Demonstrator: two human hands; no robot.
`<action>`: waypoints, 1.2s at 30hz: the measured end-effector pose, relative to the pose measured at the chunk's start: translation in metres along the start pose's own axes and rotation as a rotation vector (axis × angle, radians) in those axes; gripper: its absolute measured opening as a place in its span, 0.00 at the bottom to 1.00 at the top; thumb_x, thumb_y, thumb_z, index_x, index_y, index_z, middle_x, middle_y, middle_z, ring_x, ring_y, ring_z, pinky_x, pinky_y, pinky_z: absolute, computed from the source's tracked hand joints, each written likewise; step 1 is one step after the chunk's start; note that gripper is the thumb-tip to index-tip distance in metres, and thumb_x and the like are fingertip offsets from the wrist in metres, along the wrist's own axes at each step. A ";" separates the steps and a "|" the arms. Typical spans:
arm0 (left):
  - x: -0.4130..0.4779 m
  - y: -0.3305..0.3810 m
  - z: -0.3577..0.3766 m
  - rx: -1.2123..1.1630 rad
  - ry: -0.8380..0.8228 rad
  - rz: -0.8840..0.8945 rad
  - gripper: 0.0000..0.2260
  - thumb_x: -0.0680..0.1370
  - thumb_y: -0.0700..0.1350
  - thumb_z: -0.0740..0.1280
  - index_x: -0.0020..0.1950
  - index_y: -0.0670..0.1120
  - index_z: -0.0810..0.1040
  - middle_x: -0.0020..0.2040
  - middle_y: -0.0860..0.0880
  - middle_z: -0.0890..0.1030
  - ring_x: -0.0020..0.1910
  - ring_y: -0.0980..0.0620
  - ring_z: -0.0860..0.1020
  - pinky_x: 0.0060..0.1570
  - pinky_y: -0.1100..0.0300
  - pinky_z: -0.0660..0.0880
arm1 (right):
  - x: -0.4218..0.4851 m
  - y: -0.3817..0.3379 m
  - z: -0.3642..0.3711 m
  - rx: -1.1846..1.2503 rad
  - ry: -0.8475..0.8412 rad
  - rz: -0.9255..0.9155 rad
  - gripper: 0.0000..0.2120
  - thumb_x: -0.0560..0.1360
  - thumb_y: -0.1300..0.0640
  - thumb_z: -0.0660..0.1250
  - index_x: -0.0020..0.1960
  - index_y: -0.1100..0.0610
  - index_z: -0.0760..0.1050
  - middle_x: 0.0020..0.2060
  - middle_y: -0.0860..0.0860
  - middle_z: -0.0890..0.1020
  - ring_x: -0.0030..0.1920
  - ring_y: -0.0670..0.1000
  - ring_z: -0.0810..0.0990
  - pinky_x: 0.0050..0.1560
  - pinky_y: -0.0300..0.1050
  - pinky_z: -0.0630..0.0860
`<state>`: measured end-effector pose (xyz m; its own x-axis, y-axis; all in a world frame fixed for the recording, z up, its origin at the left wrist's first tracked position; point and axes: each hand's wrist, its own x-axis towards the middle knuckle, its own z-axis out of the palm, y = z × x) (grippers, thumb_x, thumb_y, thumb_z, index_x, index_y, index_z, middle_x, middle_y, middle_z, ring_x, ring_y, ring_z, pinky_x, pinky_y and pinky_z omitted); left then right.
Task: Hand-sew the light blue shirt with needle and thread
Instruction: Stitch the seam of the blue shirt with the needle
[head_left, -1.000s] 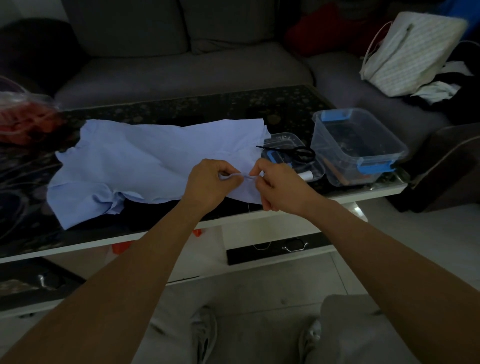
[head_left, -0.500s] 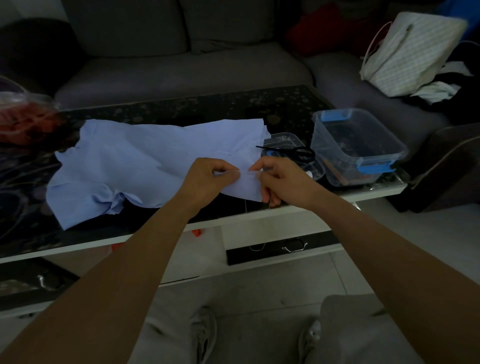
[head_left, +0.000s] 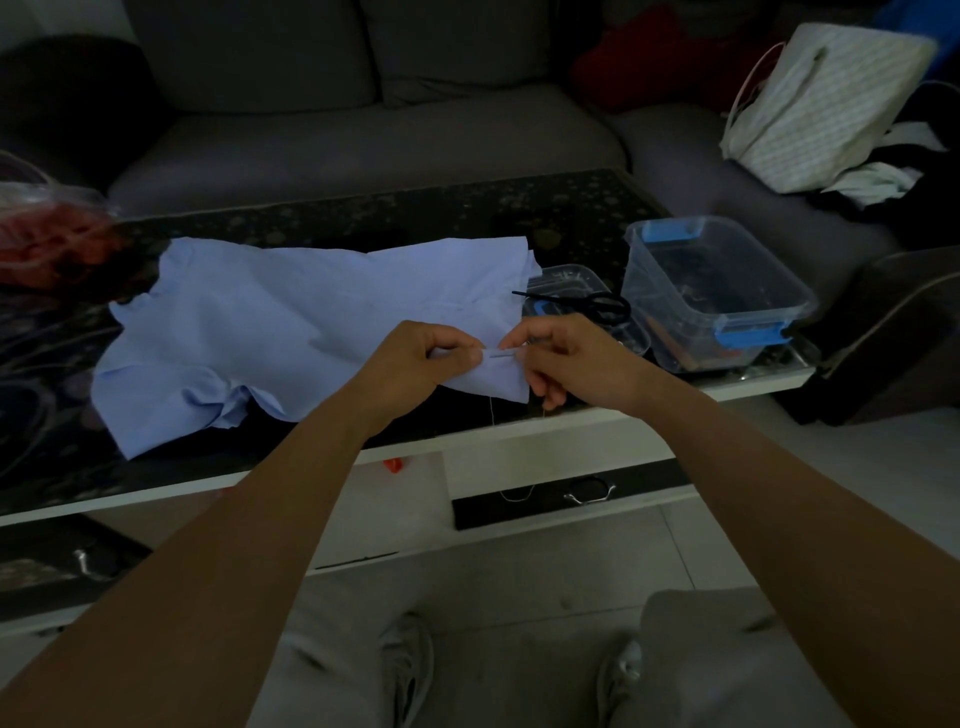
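The light blue shirt (head_left: 291, 322) lies spread on the dark glass coffee table (head_left: 363, 218). My left hand (head_left: 415, 358) pinches the shirt's near right corner between thumb and fingers. My right hand (head_left: 571, 358) faces it and pinches a thin needle (head_left: 501, 354) that lies across the fabric fold between the two hands. A pale thread (head_left: 491, 410) hangs down from the cloth below the hands.
Black scissors (head_left: 582, 301) rest on a small clear tray (head_left: 571, 275) right of the shirt. A clear bin with blue latches (head_left: 727, 322) stands further right. A grey sofa (head_left: 363, 140) lies behind the table, a pale bag (head_left: 815, 104) on it. A bag with red contents (head_left: 41, 239) sits far left.
The hands have drawn the shirt corner slightly up and flatter; the needle now shows between the fingertips, where a bunched fold was before.
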<state>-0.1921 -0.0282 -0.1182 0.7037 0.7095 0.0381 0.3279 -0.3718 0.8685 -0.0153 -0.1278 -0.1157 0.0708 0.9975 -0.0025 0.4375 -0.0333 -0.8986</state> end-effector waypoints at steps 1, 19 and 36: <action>0.000 0.000 0.000 0.009 -0.005 0.007 0.08 0.78 0.43 0.66 0.54 0.44 0.83 0.50 0.51 0.83 0.48 0.60 0.79 0.51 0.72 0.73 | 0.000 0.001 0.000 -0.007 -0.002 0.001 0.09 0.81 0.65 0.57 0.54 0.60 0.76 0.28 0.53 0.76 0.24 0.44 0.73 0.30 0.37 0.75; -0.003 0.004 -0.002 -0.145 -0.034 -0.041 0.09 0.79 0.44 0.64 0.53 0.44 0.83 0.44 0.48 0.84 0.42 0.57 0.81 0.44 0.67 0.77 | 0.001 0.001 0.002 0.174 -0.027 -0.045 0.07 0.81 0.63 0.59 0.47 0.56 0.73 0.27 0.50 0.75 0.27 0.46 0.70 0.34 0.41 0.76; -0.001 0.006 0.002 -0.224 0.081 -0.057 0.05 0.78 0.43 0.67 0.47 0.47 0.83 0.42 0.52 0.83 0.39 0.62 0.80 0.39 0.72 0.74 | 0.007 0.000 0.006 0.224 0.046 0.003 0.06 0.82 0.62 0.56 0.53 0.60 0.72 0.35 0.54 0.79 0.33 0.47 0.75 0.38 0.43 0.78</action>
<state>-0.1895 -0.0324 -0.1141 0.6322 0.7746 0.0176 0.2112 -0.1941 0.9580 -0.0199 -0.1202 -0.1183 0.1151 0.9933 0.0101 0.2275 -0.0164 -0.9736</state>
